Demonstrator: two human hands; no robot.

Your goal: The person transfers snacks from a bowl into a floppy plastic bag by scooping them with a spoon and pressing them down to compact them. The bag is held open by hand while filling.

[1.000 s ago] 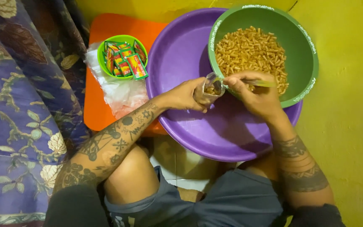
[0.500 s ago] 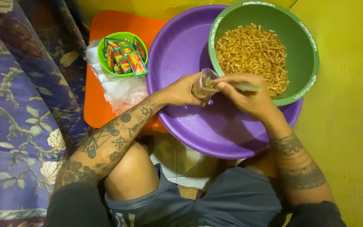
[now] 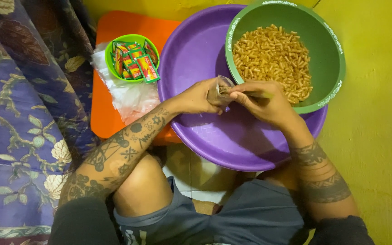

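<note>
My left hand (image 3: 196,97) grips a small clear plastic bag (image 3: 219,90) over the big purple basin (image 3: 196,50). My right hand (image 3: 262,102) meets it at the bag's mouth and holds a yellow-green spoon (image 3: 260,95), whose bowl is hidden in the bag. Just behind my right hand sits a green bowl (image 3: 327,41) filled with short orange-yellow snack sticks (image 3: 271,56), resting on the basin's right side.
A small green bowl (image 3: 110,49) of red and green sachets (image 3: 137,63) stands on an orange tray (image 3: 114,27), beside a pile of clear plastic bags (image 3: 128,97). A floral purple cloth (image 3: 19,127) hangs at left. A yellow wall (image 3: 377,136) runs along the right.
Both hands with the bag and spoon have shifted a little lower and leftward, away from the green bowl's rim. The bowls and tray have not moved.
</note>
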